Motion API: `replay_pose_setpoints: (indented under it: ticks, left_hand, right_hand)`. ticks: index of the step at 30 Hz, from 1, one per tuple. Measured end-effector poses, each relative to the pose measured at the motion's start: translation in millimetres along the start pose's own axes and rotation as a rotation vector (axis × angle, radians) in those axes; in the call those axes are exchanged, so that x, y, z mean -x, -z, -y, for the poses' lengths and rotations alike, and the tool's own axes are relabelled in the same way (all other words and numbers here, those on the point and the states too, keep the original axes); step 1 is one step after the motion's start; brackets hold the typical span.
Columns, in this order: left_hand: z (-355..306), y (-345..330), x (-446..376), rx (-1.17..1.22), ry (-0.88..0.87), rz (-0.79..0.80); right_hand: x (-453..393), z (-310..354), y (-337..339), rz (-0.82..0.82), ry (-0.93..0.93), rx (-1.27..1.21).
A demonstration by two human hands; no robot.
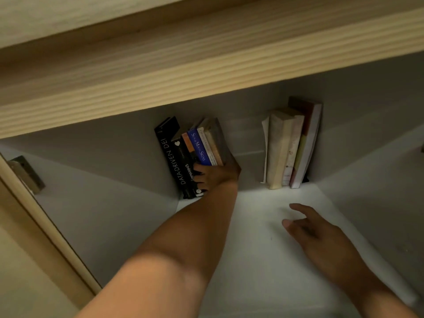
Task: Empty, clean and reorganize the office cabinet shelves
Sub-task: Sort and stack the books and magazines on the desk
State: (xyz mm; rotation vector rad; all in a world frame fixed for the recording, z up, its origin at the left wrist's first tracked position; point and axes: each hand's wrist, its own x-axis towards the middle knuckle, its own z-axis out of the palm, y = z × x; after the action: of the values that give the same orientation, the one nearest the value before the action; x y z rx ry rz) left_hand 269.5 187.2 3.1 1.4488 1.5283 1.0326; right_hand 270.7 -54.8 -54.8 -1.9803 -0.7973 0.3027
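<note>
I look down into a white cabinet shelf (263, 249). Several books stand at its back left: a tall black one (169, 154) against the left wall, then a small bundle with a blue spine (207, 143). My left hand (215, 175) grips the lower end of that bundle, fingers curled over the spines and thumb side behind. At the back right stands a second group of pale and red books (291, 145), upright against the right wall. My right hand (314, 228) hovers over the shelf floor with fingers loosely spread, holding nothing.
A thick wooden shelf board (206, 65) overhangs the compartment just above the books. A metal hinge (25, 174) sits on the left inner wall, next to the wooden cabinet frame (46, 244). Bare shelf floor lies between the two book groups.
</note>
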Motion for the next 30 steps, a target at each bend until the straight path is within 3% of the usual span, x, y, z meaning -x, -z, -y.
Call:
replay_pose_setpoints:
  ticks: [19, 22, 25, 26, 30]
  left_hand:
    - [-5, 10, 1, -0.007, 0.025, 0.093]
    - [5, 9, 12, -0.008, 0.055, 0.054]
    - [18, -2, 41, 0.004, -0.098, -0.169]
    - [19, -2, 54, 0.043, -0.105, -0.160]
    - [24, 3, 79, 0.096, -0.013, 0.184]
  right_hand:
    - [0, 0, -3, -0.020, 0.011, 0.051]
    - [1, 1, -5, -0.013, 0.016, 0.062]
    - [1, -1, -4, -0.004, 0.032, 0.053]
    - [2, -1, -3, 0.000, 0.033, 0.051]
    - [-1, -2, -3, 0.002, 0.032, 0.046]
